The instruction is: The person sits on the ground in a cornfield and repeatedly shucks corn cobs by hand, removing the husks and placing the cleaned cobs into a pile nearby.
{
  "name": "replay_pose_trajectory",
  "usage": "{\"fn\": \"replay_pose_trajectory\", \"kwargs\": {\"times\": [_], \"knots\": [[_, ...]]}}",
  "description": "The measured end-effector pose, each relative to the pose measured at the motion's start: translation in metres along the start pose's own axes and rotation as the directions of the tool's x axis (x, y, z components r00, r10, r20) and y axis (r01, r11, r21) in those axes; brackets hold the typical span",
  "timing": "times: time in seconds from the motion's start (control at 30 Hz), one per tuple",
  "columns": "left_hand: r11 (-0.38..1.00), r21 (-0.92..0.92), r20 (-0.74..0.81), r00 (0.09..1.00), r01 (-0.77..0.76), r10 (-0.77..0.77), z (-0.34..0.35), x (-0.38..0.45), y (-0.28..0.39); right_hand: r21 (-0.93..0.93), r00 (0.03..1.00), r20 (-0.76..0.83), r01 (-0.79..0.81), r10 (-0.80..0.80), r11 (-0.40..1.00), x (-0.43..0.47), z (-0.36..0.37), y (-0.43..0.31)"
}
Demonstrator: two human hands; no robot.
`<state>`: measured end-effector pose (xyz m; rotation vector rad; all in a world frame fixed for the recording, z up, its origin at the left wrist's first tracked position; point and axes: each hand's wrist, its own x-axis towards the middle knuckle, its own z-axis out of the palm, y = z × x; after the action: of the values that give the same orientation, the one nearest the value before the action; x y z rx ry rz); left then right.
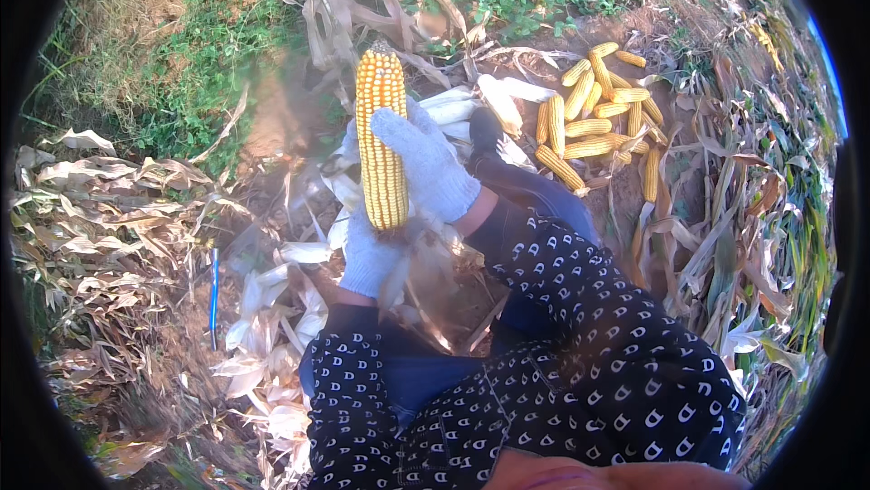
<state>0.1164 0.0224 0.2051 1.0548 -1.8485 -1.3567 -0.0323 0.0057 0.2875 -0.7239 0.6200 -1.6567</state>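
Observation:
A bare yellow ear of corn stands nearly upright before me, held between both gloved hands. My right hand, in a white knit glove, grips its right side, with the thumb laid across the kernels. Behind and below the ear is my left hand, gloved the same way, holding near its lower end; most of its fingers are hidden by the ear. Pale dry husk hangs under the ear between my wrists, partly blurred.
To the right lies a pile of husked yellow ears on bare soil. Ears in pale husk lie beside my shoe. Loose husks cover the ground at left, near a blue rod-like tool. Dry stalks border the right.

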Motion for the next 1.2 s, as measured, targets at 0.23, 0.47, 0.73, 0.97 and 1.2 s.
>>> {"fn": "replay_pose_trajectory", "kwargs": {"times": [0.23, 0.47, 0.73, 0.97, 1.2], "knots": [[0.723, -0.690, -0.057, 0.993, 0.032, -0.099, -0.010, 0.003, -0.065, -0.855, 0.999, -0.037, -0.029, -0.005, 0.519, -0.028, 0.020, 0.003], [0.318, -0.929, 0.119, 0.965, 0.191, -0.233, -0.008, 0.013, -0.110, -0.747, 0.989, 0.095, 0.145, -0.112, 0.649, -0.032, 0.024, 0.003], [0.927, 0.373, 0.063, 0.998, -0.045, 0.023, -0.001, 0.011, -0.043, -0.763, 0.756, 0.646, 0.640, 0.105, 0.091, -0.044, 0.035, 0.024], [0.878, 0.455, -0.027, 0.983, -0.148, 0.180, -0.008, 0.002, 0.013, -0.283, 0.967, -0.241, 0.009, -0.080, 0.959, 0.009, -0.009, 0.011], [0.767, 0.493, 0.220, 0.912, -0.410, 0.346, -0.010, -0.006, 0.034, 0.586, 0.776, -0.379, -0.220, 0.504, 0.780, 0.018, -0.121, 0.024]]}}
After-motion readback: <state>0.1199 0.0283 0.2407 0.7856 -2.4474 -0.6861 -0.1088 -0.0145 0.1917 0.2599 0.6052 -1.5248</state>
